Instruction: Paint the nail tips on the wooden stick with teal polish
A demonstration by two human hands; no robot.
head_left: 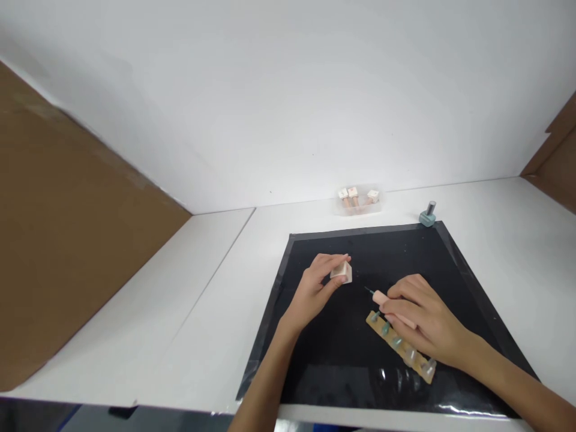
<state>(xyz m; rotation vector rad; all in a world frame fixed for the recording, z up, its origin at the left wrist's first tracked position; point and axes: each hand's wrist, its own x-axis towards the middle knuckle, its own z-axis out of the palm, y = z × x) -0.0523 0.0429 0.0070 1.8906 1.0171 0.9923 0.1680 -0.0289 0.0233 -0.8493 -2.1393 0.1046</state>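
Between the thumb and fingers of my left hand is a small white block, held over the black mat. My right hand grips a pale pink screwdriver with a thin dark tip that points toward the block, a short gap away from it. Just below my right hand lies a tan strip on the mat. Several small green and clear pieces stand along this strip; my hand partly covers the area above it.
The black mat lies on a white table. Behind it, a clear plastic tray holds a few white-topped pieces with pinkish stems. A green block with a metal post stands at the mat's far right corner. Brown panels flank both sides.
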